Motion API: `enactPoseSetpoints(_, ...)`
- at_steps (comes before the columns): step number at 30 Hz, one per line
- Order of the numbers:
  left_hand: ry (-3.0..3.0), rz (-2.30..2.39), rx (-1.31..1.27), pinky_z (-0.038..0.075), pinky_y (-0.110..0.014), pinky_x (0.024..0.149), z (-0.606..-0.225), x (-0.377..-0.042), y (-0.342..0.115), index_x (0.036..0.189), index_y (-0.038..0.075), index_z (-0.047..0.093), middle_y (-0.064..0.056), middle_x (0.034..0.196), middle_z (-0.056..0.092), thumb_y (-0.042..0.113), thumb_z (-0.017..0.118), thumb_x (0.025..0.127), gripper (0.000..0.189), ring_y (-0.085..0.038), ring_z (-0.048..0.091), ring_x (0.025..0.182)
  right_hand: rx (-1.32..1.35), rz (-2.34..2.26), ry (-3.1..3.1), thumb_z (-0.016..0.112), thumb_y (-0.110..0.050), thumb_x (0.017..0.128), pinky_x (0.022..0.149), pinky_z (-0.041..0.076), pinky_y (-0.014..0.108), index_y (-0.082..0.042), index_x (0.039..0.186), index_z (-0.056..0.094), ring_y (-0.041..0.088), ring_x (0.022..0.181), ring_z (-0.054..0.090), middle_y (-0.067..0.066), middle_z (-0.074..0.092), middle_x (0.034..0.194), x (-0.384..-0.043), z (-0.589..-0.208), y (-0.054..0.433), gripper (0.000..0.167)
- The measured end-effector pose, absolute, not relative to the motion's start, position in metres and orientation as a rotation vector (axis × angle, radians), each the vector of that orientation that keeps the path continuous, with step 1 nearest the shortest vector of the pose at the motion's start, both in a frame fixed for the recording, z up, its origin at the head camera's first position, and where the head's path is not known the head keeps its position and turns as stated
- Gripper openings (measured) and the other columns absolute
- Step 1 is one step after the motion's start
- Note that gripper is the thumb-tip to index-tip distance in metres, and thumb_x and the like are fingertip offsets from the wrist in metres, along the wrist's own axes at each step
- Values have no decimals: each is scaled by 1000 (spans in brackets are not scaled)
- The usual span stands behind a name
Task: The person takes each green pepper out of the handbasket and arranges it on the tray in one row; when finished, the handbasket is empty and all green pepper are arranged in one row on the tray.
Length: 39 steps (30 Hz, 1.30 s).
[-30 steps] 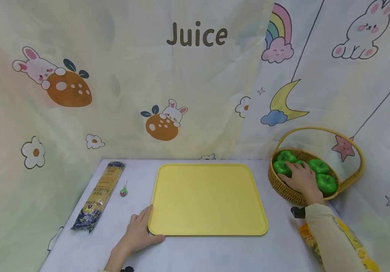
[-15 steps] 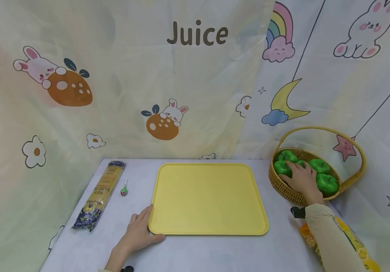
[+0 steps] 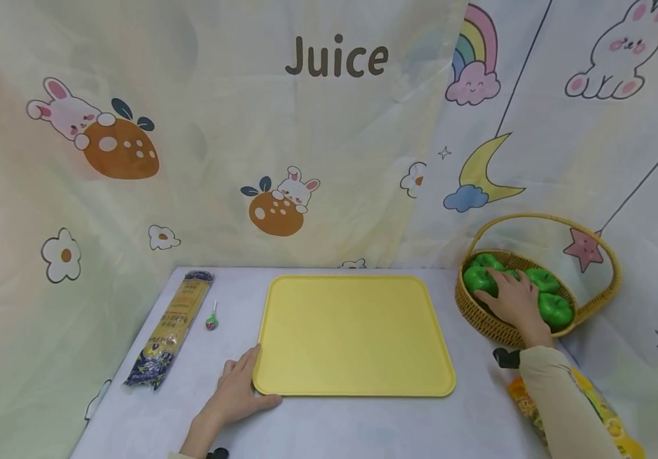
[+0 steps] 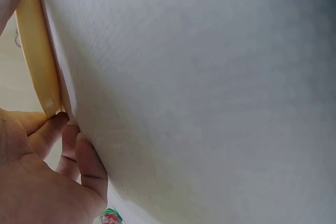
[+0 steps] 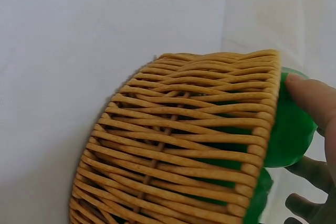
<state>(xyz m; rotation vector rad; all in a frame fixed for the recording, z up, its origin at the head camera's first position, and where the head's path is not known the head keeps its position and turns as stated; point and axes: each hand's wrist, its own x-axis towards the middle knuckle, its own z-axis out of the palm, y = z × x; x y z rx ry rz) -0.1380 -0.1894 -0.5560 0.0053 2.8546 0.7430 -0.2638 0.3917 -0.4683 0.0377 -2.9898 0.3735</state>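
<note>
At the right, a wicker basket [image 3: 486, 322] with a tall handle holds several green apples. My right hand [image 3: 517, 301] reaches over its rim and grips the leftmost green apple [image 3: 478, 280]. In the right wrist view, the thumb presses the apple [image 5: 291, 129] from one side, with a finger on its other side. A yellow tray [image 3: 354, 338] lies flat on the table. My left hand [image 3: 236, 392] holds its front left corner, thumb along the front edge and fingers at the left edge. The left wrist view shows curled fingertips [image 4: 89, 161] beside the tray's rim [image 4: 39, 51].
A long bag of noodles [image 3: 171, 328] lies at the far left of the white table. Between it and the tray is a small lollipop [image 3: 212, 319]. Partly under my right forearm lies a yellow bag [image 3: 526, 405]. Printed cloth [image 3: 358, 159] hangs behind.
My right hand and the gripped apple have shifted very slightly up within the basket. The left hand stays on the tray corner. The whole view has drifted a little.
</note>
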Motion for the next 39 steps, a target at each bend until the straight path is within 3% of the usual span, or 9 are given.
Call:
enactPoseSetpoints(11,2860,741,15,40,-46,94,-554,-136,-189,159,12,28,-8,158,43,72,83,59,129,-17,39,105,51,396,-2958,57,-53,98,102,16,81,-5,154,32,65,137,18,39,36,148,-262,-454,390,78)
enactPoseSetpoints(24,2863,741,17,40,-45,94,-557,-138,-190,159,12,28,-8,158,44,74,82,59,129,-17,39,106,62,398,-2880,60,-48,98,96,25,77,-2,151,35,62,130,29,41,38,144,-255,-438,376,74)
enactPoseSetpoints(30,2866,721,3,39,-39,88,-557,-138,-189,159,11,29,-8,158,44,73,83,58,130,-16,38,102,123,419,-2844,63,-39,98,96,30,77,1,150,36,61,126,38,40,39,144,-249,-425,359,71)
enactPoseSetpoints(39,2865,725,-3,40,-40,88,-555,-139,-187,159,11,29,-8,158,44,72,83,58,129,-16,38,102,171,569,-2852,60,-43,99,100,33,75,1,153,32,59,128,40,37,35,149,-242,-414,340,75)
